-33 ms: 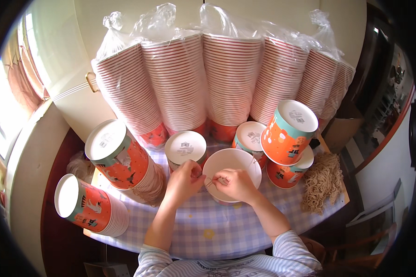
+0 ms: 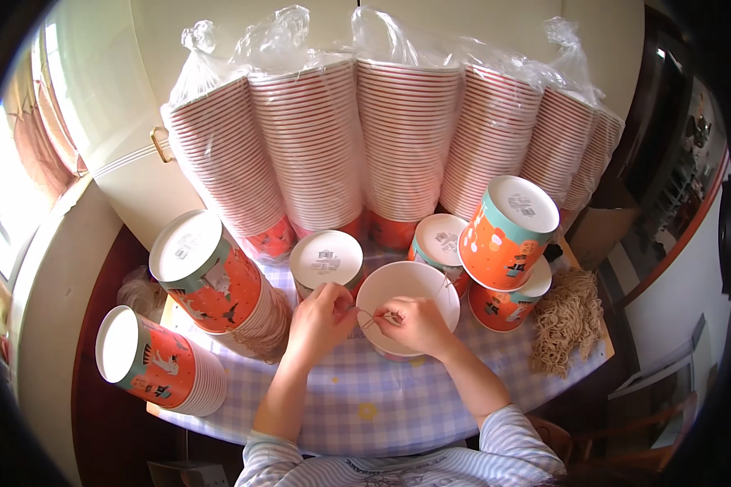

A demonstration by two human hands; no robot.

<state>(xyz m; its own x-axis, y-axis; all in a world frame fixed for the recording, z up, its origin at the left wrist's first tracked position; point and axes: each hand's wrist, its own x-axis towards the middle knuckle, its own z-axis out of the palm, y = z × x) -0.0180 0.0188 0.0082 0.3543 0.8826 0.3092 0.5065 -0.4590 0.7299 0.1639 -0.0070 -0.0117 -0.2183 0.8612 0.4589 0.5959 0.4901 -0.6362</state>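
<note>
A white-lined paper tub point(image 2: 407, 277) stands mouth up in the middle of the table. A piece of thin beige cord point(image 2: 366, 317) runs between my hands at the tub's near left rim. My left hand point(image 2: 323, 323) pinches one part of it just left of the tub. Over the tub's near side, my right hand point(image 2: 417, 325) grips the cord between thumb and curled fingers. Another bit of cord point(image 2: 448, 282) shows at the tub's right rim. Right behind my left hand is an upside-down tub point(image 2: 326, 258).
Tall bagged stacks of tubs point(image 2: 406, 138) line the back. Upside-down orange tubs point(image 2: 508, 235) are piled at right, beside a heap of beige cords point(image 2: 568, 321). Two tub stacks point(image 2: 211, 276) point(image 2: 162, 361) lean at left, one with cords around it. A checked cloth point(image 2: 333, 414) covers the table.
My left hand has shifted very slightly, and the cord between my hands bows a little more. Everything else looks the same.
</note>
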